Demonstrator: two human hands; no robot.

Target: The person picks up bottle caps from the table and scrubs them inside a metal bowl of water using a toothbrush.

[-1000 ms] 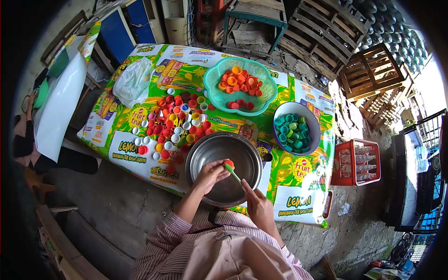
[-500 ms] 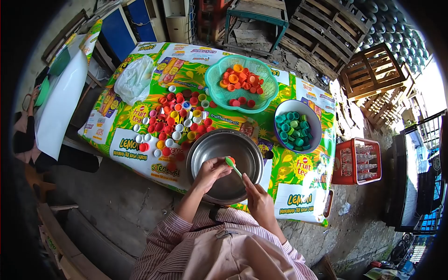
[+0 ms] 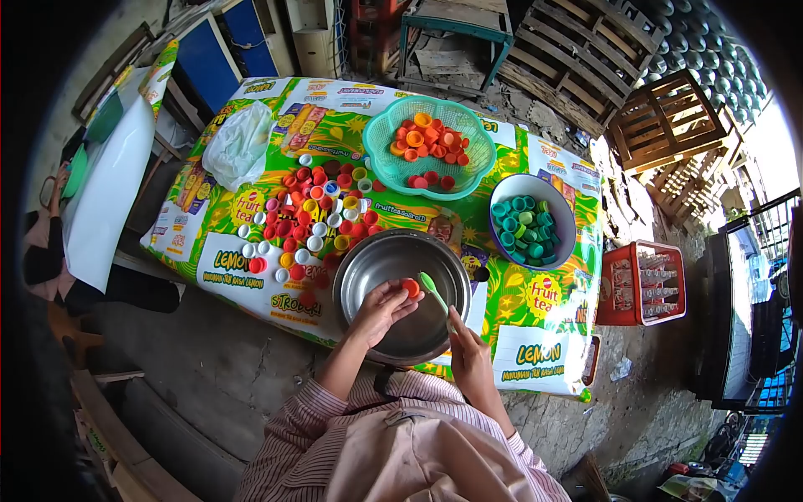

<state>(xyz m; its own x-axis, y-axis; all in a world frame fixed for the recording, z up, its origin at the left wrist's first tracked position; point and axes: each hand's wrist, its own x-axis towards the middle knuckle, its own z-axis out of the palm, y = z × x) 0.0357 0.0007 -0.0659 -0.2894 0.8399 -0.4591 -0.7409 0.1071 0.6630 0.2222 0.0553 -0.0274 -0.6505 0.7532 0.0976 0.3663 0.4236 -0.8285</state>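
Note:
My left hand (image 3: 383, 313) pinches a red bottle cap (image 3: 411, 287) over the steel bowl (image 3: 345, 294), the cap's opening facing up. In my right hand (image 3: 470, 356) is a slim light-green toothbrush (image 3: 433, 289), gripped by its handle. The toothbrush head points up and left, a little to the right of the cap and apart from it. Loose red, white and yellow caps (image 3: 303, 227) lie spread beyond the bowl to the left. Whether the bowl holds water I cannot tell.
Orange and red caps fill part of a mint plastic basket (image 3: 381, 138) at the back. A white basin (image 3: 568, 219) of green caps stands right. A plastic bag (image 3: 237, 146) lies back left. A red bottle crate (image 3: 615, 289) sits on the floor. Another person's hand (image 3: 57, 186) shows far left.
The toothbrush has moved right, off the cap it was at, and my right hand has shifted slightly right. My left hand keeps the red cap, now more visible.

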